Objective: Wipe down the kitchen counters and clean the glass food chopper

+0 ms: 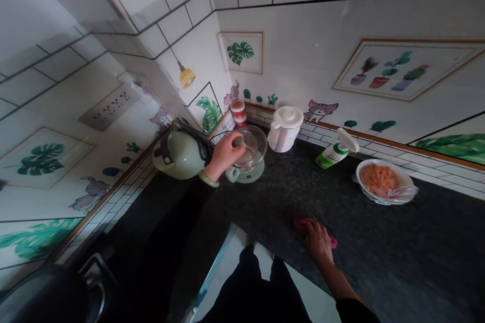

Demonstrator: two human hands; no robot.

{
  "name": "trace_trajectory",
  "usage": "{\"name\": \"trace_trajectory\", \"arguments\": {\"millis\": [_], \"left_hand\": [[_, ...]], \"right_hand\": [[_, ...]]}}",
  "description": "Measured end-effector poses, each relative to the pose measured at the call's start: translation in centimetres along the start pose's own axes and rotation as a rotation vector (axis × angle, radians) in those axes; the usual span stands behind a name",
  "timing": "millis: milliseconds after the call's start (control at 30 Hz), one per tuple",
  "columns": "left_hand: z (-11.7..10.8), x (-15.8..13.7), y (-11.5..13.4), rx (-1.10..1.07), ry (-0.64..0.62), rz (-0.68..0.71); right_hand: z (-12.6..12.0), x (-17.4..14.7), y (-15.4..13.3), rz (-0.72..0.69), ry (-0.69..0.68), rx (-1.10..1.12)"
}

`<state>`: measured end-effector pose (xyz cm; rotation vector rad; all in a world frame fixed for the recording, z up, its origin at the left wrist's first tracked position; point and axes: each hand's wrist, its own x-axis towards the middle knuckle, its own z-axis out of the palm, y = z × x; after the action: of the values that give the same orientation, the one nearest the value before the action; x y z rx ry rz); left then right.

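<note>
At the back left of the dark counter, my left hand (224, 152) is closed around a rounded olive-coloured knob (238, 141). The knob is beside a clear, round glass vessel (254, 142); whether they are joined, I cannot tell. Under the glass is a pale green round base (253, 172) with a small loop at its left. Farther forward and to the right, my right hand (317, 237) presses down on a pink cloth (333, 242) lying on the counter. The palm and fingers cover most of the cloth.
A pale green kettle-like appliance (184, 155) stands left of my left wrist. Along the wall are red-and-white tubs (238, 110), a white jug (286, 128), a green-and-white spray bottle (334, 154) and a white bowl (364, 193) of orange food. A black rounded object (45, 295) is at lower left.
</note>
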<state>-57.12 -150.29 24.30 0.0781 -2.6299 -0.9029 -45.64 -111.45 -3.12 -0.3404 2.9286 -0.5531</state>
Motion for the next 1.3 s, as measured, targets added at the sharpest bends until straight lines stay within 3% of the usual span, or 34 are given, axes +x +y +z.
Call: {"name": "trace_trajectory", "arguments": {"millis": [133,267,700,1033,1133,1233,1300], "left_hand": [[0.1,3.4,-2.6,0.181,-0.085,-0.043],[1.2,4.4,-3.7,0.292,-0.155,-0.048],[2.2,4.1,-5.1,0.339,-0.196,-0.036],[3.0,3.8,-5.6,0.291,-0.193,-0.053],[2.7,2.6,-5.9,0.203,-0.083,-0.064],[3.1,-0.8,-6.8,0.088,0.237,-0.122],[4.3,-3.8,-7.8,-0.036,0.414,-0.236]], "right_hand": [[-0.2,0.3,-0.5,0.022,-0.002,0.0],[-0.3,0.4,-0.6,0.024,0.002,0.027],[0.8,0.6,-0.3,-0.007,0.072,0.014],[0.4,0.7,-0.4,0.036,0.028,0.0],[0.3,0.7,-0.4,0.032,0.01,0.013],[0.4,0.6,-0.4,0.042,0.011,0.016],[0.5,0.6,-0.4,0.05,0.009,0.013]]}}
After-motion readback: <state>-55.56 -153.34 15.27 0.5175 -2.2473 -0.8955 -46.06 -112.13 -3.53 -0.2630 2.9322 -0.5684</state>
